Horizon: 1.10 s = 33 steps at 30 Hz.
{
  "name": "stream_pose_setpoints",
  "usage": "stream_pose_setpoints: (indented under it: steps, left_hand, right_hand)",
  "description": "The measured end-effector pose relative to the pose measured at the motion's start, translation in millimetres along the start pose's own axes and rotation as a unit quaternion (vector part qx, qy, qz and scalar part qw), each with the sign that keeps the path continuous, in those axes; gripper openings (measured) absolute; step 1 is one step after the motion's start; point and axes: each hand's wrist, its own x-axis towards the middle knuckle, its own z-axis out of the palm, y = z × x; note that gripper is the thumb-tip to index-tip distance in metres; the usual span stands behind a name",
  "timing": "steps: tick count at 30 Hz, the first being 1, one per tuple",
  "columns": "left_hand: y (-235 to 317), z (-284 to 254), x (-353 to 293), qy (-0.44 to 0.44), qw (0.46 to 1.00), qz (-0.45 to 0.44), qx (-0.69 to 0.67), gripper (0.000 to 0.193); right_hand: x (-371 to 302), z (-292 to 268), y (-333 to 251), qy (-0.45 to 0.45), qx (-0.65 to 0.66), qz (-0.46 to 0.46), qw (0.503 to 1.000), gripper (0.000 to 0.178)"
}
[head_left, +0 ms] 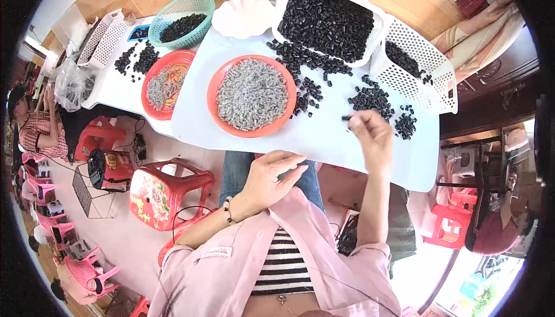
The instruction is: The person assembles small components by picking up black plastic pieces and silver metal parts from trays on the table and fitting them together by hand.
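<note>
My right hand [373, 133] is raised over the right half of the white table [324, 137], pinching a small black plastic piece [346, 118] between thumb and fingertips. Loose piles of similar black pieces [370, 100] lie just beyond it. My left hand [274, 177] is at the table's front edge, above my lap. Its fingers are stretched out with a gap to the thumb, and nothing shows between them. Beyond it on the table stands a red plate [214, 106] heaped with small silvery metal pieces [252, 94], too fine to name exactly.
At the back stand a white tub [378, 28] of black pieces, a white perforated basket [442, 80] and a scalloped white dish [243, 16]. Leftward are a green basket [202, 30] and another red plate [148, 88]. A red stool [156, 192] stands on the floor; another person [40, 129] sits far left.
</note>
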Motion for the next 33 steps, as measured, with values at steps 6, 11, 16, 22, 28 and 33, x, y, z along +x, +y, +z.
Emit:
stream_pose_setpoints:
  steps: [6, 11, 16, 22, 28, 33]
  left_hand:
    - [-3, -4, -11, -0.063, 0.995, -0.061, -0.046, 0.020]
    - [-10, -1, -12, -0.070, 0.990, -0.101, -0.067, 0.018]
    - [-16, -3, -14, -0.089, 0.978, -0.169, -0.079, 0.019]
    - [-29, 4, -17, -0.057, 0.984, -0.140, -0.089, 0.023]
    - [-32, -2, -17, -0.059, 0.981, -0.160, -0.097, 0.024]
    - [-36, -3, -16, -0.058, 0.980, -0.164, -0.098, 0.021]
  right_hand:
    - [128, -78, -23, 0.274, -0.217, -0.180, 0.920, 0.020]
    - [140, -85, 23, 0.246, -0.256, -0.167, 0.920, 0.022]
    - [75, 5, 17, 0.061, -0.236, -0.121, 0.962, 0.010]
    - [51, 53, 45, 0.000, -0.349, -0.213, 0.913, 0.017]
    - [55, 66, 59, -0.004, -0.382, -0.211, 0.900, 0.018]
    - [52, 66, 58, 0.007, -0.351, -0.186, 0.918, 0.016]
